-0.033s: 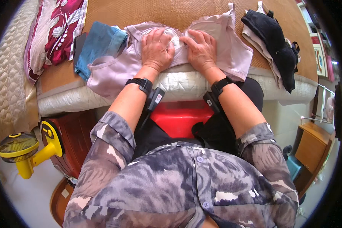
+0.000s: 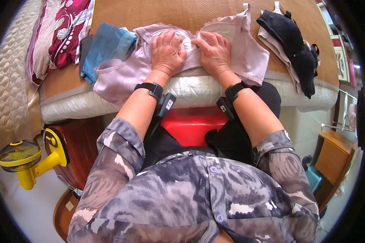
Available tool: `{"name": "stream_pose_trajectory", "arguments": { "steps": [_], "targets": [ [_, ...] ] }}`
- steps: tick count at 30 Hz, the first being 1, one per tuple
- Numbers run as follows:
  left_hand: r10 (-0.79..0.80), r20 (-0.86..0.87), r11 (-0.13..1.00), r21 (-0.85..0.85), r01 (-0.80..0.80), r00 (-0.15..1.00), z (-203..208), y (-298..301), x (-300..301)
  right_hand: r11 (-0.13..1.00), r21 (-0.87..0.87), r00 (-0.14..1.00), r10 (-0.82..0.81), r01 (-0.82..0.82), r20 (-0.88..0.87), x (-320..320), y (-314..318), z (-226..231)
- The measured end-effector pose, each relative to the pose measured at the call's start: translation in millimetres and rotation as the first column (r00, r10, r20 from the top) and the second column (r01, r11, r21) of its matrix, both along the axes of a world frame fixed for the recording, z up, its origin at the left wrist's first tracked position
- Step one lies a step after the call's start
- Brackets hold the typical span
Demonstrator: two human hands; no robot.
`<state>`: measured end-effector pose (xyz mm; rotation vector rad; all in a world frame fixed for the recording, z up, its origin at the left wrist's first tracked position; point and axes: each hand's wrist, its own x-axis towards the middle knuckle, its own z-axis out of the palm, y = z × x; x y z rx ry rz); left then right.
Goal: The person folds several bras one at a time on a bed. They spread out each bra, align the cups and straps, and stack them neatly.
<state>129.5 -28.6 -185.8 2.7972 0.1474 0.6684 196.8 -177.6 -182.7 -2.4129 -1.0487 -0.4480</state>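
A pale pink bra (image 2: 247, 56) lies spread out, inner side up, at the edge of the bed. My left hand (image 2: 167, 53) rests on the inside of its left cup, fingers stretched out and slightly bent. On the inner edge of the right cup lies my right hand (image 2: 215, 53), its fingers apart and its index finger pointing towards the middle of the bra. A white patch of lining shows between the two hands. What lies under my palms is hidden. Each wrist carries a black strap with a small black box.
Folded blue cloth (image 2: 107, 48) lies left of the bra, beside a maroon patterned cloth (image 2: 67, 36). A black bra (image 2: 290, 44) sits on a pale one at the right. The mattress edge (image 2: 190, 87) runs before me, above a red stool (image 2: 194, 127). A yellow fan (image 2: 26, 162) stands lower left.
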Motion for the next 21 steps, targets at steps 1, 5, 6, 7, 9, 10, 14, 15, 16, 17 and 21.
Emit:
{"name": "stream_pose_trajectory", "arguments": {
  "steps": [1,5,6,7,9,10,14,15,16,17,21],
  "targets": [
    [-0.002,0.009,1.0,0.006,0.002,1.0,0.8,-0.9,-0.6,1.0,0.006,1.0,-0.002,0.002,0.009,0.6,-0.2,-0.3],
    [-0.015,-0.05,0.995,0.099,0.02,0.999,-5.1,-2.7,-12.0,1.0,-0.013,1.0,0.017,-0.017,0.016,-2.0,-1.2,-5.0],
    [-0.003,-0.068,0.992,0.127,0.011,0.998,-5.4,-3.6,-18.1,0.999,-0.028,0.999,0.039,-0.039,0.014,-3.2,-2.0,-2.6],
    [-0.007,-0.131,0.993,0.119,0.023,0.991,-5.4,-2.6,-24.9,0.999,-0.019,0.999,0.04,-0.039,0.024,-5.0,-3.2,-0.3],
    [-0.014,-0.157,0.99,0.134,0.035,0.987,-4.1,-1.7,-37.3,0.995,-0.078,0.996,0.061,-0.066,-0.07,-10.6,-7.4,2.7],
    [-0.021,-0.192,0.989,0.139,0.048,0.981,-2.7,-1.7,-44.3,0.995,-0.07,0.996,0.063,-0.068,-0.061,-13.9,-9.3,3.4],
    [0.035,-0.229,0.984,0.179,0.006,0.973,0.5,-4.4,-75.1,0.99,-0.121,0.992,0.054,-0.069,-0.118,-22.5,-16.2,5.2],
    [0.036,-0.24,0.989,0.149,0.0,0.97,3.4,-6.4,-82.3,0.987,-0.139,0.987,0.059,-0.08,-0.152,-21.9,-18.5,7.5],
    [0.044,-0.231,0.987,0.158,-0.007,0.972,4.2,-7.9,-90.9,0.988,-0.132,0.988,0.066,-0.085,-0.142,-21.2,-19.5,13.4],
    [0.042,-0.248,0.994,0.11,-0.015,0.968,4.7,-10.2,-99.5,0.987,-0.114,0.953,0.078,-0.116,-0.293,-18.3,-22.3,19.8],
    [-0.005,-0.177,0.998,-0.061,-0.006,0.984,24.9,-23.0,-146.6,0.884,0.396,0.625,0.458,-0.247,-0.632,-12.5,-48.3,79.0]
  ]
}}
